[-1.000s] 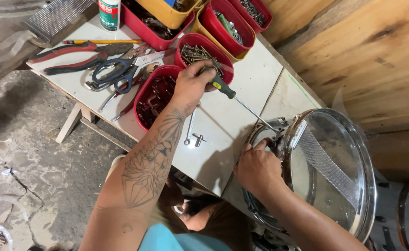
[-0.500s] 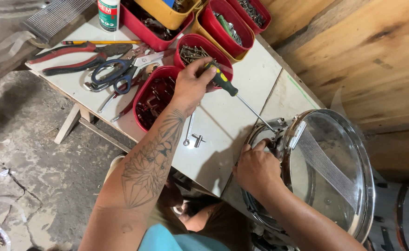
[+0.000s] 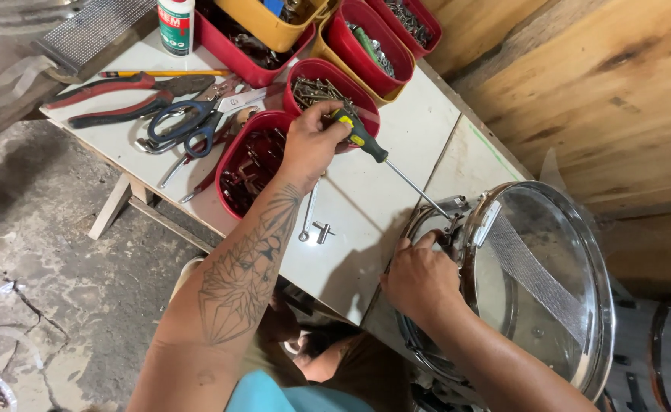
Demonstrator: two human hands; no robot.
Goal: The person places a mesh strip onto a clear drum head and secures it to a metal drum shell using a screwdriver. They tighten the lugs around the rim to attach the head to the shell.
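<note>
— What does the head camera show of the left hand (image 3: 309,145)?

— It is closed around the yellow-and-black handle of a screwdriver (image 3: 362,136), fingers wrapped tight. The shaft runs down and to the right across the white table (image 3: 396,145), and its tip meets a metal fitting on the rim of the snare drum (image 3: 538,282).

— And the right hand (image 3: 419,278)?

— It rests on the near side of the drum's chrome shell, fingers curled over the rim just beside the screwdriver tip. Whether it pinches something small there, I cannot tell; the fingertips are hidden against the hardware.

— Where does the drum sit?

— On its side at the table's right edge, the clear head and the strip of snare wires facing up towards the camera, beside a wooden wall.

— What lies around the left hand?

— Right under it, a red tray of dark metal parts (image 3: 248,164); just behind it, a red bin of screws (image 3: 320,88). Further left lie blue-handled scissors (image 3: 179,126) and red-handled pliers (image 3: 122,95). A small drum key (image 3: 322,231) lies on the table near the forearm.
</note>
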